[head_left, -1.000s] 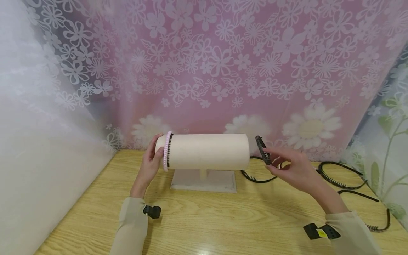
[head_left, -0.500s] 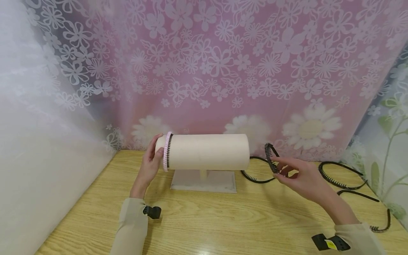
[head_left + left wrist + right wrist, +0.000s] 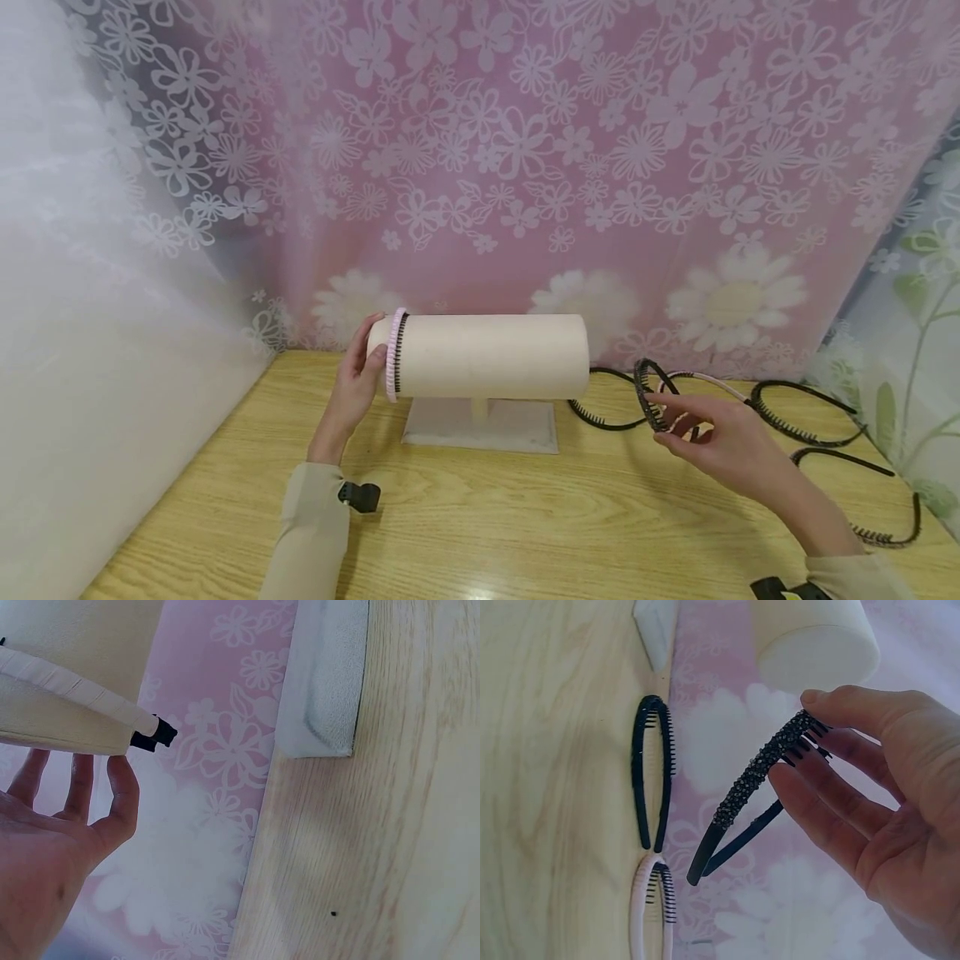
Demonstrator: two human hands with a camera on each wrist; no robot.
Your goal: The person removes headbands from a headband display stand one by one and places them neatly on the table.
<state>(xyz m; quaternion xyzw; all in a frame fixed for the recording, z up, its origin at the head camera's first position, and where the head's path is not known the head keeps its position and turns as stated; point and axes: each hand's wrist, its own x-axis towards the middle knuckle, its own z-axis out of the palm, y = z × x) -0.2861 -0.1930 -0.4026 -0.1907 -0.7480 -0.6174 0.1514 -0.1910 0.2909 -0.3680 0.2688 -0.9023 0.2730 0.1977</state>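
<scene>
In the head view a cream cylinder (image 3: 495, 354) lies level on a stand with a pale flat base (image 3: 480, 437). A ribbed pale pink headband (image 3: 392, 358) with dark teeth sits around its left end; the left wrist view shows that headband's (image 3: 82, 691) dark tips. My left hand (image 3: 357, 379) grips the cylinder's left end, thumb in front and fingertips against the end. My right hand (image 3: 720, 433) pinches a black headband (image 3: 754, 772) covered with glittering stones, between thumb and fingers. That headband is held above the table, to the right of the cylinder and apart from it.
On the wooden table (image 3: 450, 525) a black headband (image 3: 639, 776) and a pink one (image 3: 637, 919) lie behind my right hand. Farther right are another black headband (image 3: 783, 427) and a dark one (image 3: 917, 508), partly hidden by my arm. A flowered curtain (image 3: 480, 208) hangs behind.
My right hand has moved right and down with the stone-covered headband, away from the cylinder's right end. The left hand and the cylinder have stayed in place.
</scene>
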